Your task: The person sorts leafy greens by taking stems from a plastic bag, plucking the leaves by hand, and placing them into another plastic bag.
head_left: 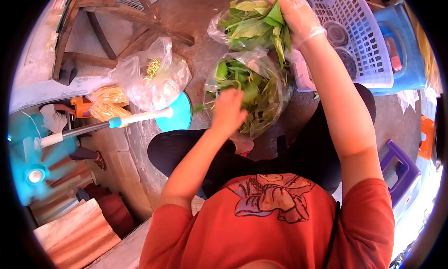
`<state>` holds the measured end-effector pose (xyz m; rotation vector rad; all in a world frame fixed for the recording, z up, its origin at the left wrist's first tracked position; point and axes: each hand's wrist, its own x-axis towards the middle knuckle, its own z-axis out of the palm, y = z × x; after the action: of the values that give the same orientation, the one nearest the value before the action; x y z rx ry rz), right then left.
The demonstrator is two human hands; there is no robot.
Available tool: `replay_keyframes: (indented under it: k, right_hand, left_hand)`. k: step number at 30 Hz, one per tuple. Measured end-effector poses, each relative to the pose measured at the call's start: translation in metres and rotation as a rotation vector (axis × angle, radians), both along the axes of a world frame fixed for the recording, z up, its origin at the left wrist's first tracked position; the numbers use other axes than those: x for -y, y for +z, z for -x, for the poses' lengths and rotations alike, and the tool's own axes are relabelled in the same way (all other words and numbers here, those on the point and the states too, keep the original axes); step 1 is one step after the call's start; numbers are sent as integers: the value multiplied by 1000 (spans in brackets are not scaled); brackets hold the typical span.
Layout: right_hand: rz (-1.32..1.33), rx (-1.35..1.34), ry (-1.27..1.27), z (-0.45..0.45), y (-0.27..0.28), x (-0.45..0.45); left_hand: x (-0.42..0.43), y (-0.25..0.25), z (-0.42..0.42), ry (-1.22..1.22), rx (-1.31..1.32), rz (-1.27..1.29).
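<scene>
My right hand [298,18], in a clear plastic glove, is closed on a bunch of long leafy greens [254,24] above a clear plastic bag [214,30] at the top centre. Nearer to me an open clear plastic bag [280,101] of loose green leaves [256,112] stands on the floor between my legs. Over its left side reaches my bare left hand [228,109]. Motion blurs its fingers, so I cannot make out whether they grip any leaves.
At right, a lavender plastic basket [368,45] holding round clear containers rests against a blue stool [403,45]. Left of the bags are a bag of sprouts [154,84], a turquoise fan [35,175] with a round base [179,115], and a wooden frame [126,18]. A purple stool [403,171] stands far right.
</scene>
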<state>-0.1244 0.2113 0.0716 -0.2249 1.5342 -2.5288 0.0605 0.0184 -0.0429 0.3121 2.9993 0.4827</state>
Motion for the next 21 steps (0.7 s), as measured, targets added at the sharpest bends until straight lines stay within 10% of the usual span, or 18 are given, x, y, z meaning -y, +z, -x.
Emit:
replay_keyframes:
  k: [6,8,21]
  right_hand:
    - [31,50,23,-2,5,-6]
    - [-11,80,18,-2,7,-5]
    - [-728,-670,553,-29,-7,13]
  left_hand:
    - [13,-57,-26,145,254,-452]
    - [15,-29,-10,556,361,-766]
    - [47,83,23,609,232,-1872]
